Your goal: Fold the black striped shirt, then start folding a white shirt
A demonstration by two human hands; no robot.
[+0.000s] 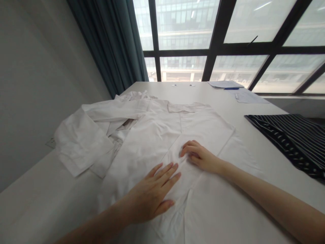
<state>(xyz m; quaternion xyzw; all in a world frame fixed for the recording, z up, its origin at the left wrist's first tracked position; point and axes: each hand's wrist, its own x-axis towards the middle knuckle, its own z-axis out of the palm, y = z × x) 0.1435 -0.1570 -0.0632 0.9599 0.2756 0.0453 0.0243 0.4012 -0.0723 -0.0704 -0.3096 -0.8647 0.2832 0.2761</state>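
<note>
A white shirt [157, 132] lies spread on a white table [256, 135], its collar toward the window and one sleeve bunched at the left. My left hand [152, 193] rests flat on the shirt's front, fingers stretched out and together. My right hand [200, 156] lies on the cloth just to the right of it, fingers curled down onto the fabric near a fold; whether it pinches the cloth is unclear.
A black striped garment [291, 139] lies at the table's right edge. Papers [225, 84] and a blue pen sit at the far side by the window. A teal curtain [114, 44] hangs at the left, beside a grey wall.
</note>
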